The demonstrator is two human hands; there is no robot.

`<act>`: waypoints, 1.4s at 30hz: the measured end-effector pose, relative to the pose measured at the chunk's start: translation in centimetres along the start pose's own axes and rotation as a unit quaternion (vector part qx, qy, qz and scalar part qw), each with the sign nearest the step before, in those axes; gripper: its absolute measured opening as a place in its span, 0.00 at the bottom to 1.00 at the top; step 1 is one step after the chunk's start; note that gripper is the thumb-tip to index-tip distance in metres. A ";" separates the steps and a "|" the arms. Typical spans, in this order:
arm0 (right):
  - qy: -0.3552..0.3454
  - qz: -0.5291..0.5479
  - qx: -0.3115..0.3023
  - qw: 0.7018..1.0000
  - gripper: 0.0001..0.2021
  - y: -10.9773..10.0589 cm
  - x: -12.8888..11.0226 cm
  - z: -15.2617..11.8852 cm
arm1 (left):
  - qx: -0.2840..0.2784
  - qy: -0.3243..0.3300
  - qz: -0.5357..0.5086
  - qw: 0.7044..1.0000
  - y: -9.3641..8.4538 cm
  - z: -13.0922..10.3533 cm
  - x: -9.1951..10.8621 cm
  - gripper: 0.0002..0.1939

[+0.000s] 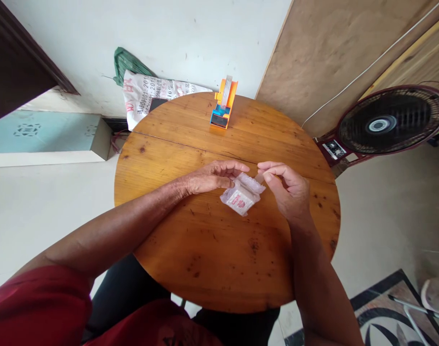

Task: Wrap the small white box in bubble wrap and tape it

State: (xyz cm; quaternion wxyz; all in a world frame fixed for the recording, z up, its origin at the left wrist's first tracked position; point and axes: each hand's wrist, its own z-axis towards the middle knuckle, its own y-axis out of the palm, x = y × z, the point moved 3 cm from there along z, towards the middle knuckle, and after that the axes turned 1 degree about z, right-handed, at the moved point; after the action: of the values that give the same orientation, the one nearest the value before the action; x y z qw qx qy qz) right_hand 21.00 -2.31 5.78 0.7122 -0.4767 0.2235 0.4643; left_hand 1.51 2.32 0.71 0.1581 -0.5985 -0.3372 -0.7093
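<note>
Your two hands at work over a round wooden table. The packet, a small white block with red print in clear bubble wrap, lies just right of the middle, well in from every edge. Your left hand reaches in from the left: its fingers are loosely curved and part-open, the thumb apart from them and at the wrap's edge; whether it presses there, you cannot tell. Your right hand is nearly closed at the tips, thumb and forefinger pinching a short translucent strip, apparently tape, beside the wrap's far right side. Whether the strip has touched the wrap cannot be told.

The step shown appears to be the handling of strip and wrap together. As a judgement, any move from here calls for a light pinch, the strip kept flat and the packet steadied, since loose film may shift or crease.

Near the table's far edge, note the orange and blue tape dispenser, upright. Beyond that edge, to the left, are a printed white sack and a green bag against a pale wall. Right of the table, a fan is near a wooden panel; to the left, a low box-like unit with a pale blue top.
</note>
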 end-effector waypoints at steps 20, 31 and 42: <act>0.120 0.127 0.123 0.977 0.08 -1.3 3.5 0.6 | 0.020 -0.026 -0.015 0.999 0.5 -0.1 0.3 0.33; 0.150 0.153 0.137 0.967 0.07 -1.1 5.4 0.6 | 0.008 -0.053 0.080 0.995 0.0 -0.1 -0.1 0.19; 0.068 0.027 0.191 0.979 0.05 -1.7 2.0 0.2 | 0.087 -0.034 0.032 0.995 0.2 0.3 -1.4 0.23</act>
State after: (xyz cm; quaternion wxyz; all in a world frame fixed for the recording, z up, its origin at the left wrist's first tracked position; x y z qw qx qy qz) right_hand 23.39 -1.42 5.10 0.7604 -0.3561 0.3684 0.3991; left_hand 2.22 2.17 -0.57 0.2205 -0.6171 -0.3832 -0.6510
